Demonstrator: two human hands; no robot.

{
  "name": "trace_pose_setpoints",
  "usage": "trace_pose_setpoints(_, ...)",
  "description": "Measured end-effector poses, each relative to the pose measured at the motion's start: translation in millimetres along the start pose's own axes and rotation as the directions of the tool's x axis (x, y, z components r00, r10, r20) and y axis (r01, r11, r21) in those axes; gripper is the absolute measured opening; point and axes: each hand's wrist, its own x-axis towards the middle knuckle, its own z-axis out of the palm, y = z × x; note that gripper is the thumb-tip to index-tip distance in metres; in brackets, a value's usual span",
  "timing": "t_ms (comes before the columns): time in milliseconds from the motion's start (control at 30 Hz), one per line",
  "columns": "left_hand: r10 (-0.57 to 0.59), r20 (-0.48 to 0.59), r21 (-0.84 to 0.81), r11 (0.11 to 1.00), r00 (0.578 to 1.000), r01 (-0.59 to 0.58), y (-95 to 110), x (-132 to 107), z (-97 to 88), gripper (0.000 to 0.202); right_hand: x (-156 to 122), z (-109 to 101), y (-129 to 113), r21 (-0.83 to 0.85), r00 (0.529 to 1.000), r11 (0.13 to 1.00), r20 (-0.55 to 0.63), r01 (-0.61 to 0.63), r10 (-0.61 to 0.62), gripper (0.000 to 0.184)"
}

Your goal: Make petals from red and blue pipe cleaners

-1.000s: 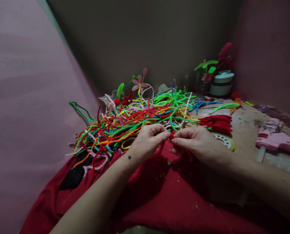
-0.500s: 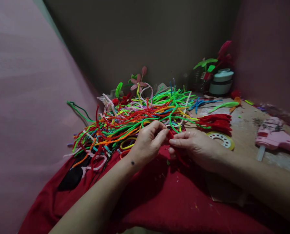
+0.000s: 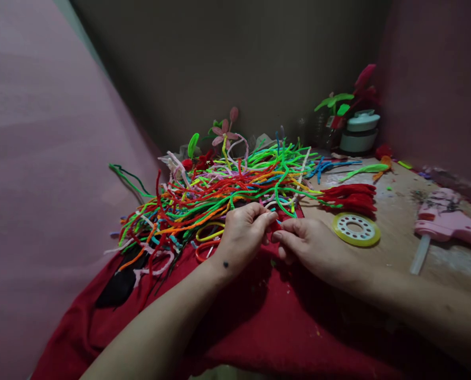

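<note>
My left hand (image 3: 243,235) and my right hand (image 3: 312,245) meet fingertip to fingertip over a red cloth (image 3: 259,316). Both pinch a short red pipe cleaner piece (image 3: 277,224), mostly hidden between the fingers. Just beyond the hands lies a big tangled pile of coloured pipe cleaners (image 3: 219,192) in green, red, orange, pink and blue.
A bundle of red pipe cleaner pieces (image 3: 350,196) and a yellow-rimmed tape roll (image 3: 356,230) lie right of the hands. A pink glue gun (image 3: 445,224) rests at the right. Finished pipe cleaner flowers (image 3: 224,132) and a lidded pot (image 3: 360,132) stand at the back wall.
Both hands have shifted slightly toward me and to the left while still pinching the red piece. The tape roll is now fully uncovered by the right hand.
</note>
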Motion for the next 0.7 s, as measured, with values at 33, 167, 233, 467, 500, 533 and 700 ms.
trace_pose_setpoints(33, -0.008, -0.002, 0.0, 1.0, 1.0, 0.008, 0.3, -0.3, 0.5, 0.022, -0.2, 0.6, 0.4, -0.043, 0.999, 0.999, -0.021, 0.024, -0.025, 0.026)
trace_pose_setpoints(167, -0.108, 0.076, -0.148, 0.982, 0.991, 0.119, 3.9, -1.1, -0.2, 0.026, -0.1, 0.1, 2.3, -0.044, 1.0, 0.999, -0.024, -0.017, 0.016, 0.029)
trace_pose_setpoints(233, -0.136, 0.119, -0.203, 0.966, 0.984, 0.158, 4.5, -0.3, -1.8, 0.028, 0.7, -0.9, 4.7, 0.029, 0.999, 0.999, -0.004, -0.031, 0.031, 0.031)
trace_pose_setpoints(467, -0.101, 0.151, -0.208, 0.969, 0.983, 0.132, -1.4, 8.0, -8.2, 0.024, 5.5, -4.2, 15.5, 0.394, 0.981, 0.918, 0.192, -0.038, -0.042, 0.028)
trace_pose_setpoints(500, -0.097, 0.16, -0.207, 0.97, 0.982, 0.129, -2.4, 9.0, -8.9, 0.023, 6.0, -4.7, 15.8, 0.431, 0.979, 0.901, 0.199, -0.052, -0.039, 0.029)
trace_pose_setpoints(533, -0.095, 0.169, -0.204, 0.97, 0.981, 0.129, -3.2, 9.8, -9.4, 0.023, 6.4, -5.2, 15.8, 0.459, 0.978, 0.885, 0.205, -0.07, -0.029, 0.03)
trace_pose_setpoints(700, -0.132, 0.206, -0.212, 0.961, 0.97, 0.176, -1.1, 9.4, -9.5, 0.024, 7.2, -7.2, 15.8, 0.5, 0.97, 0.854, 0.242, -0.144, 0.022, 0.024)
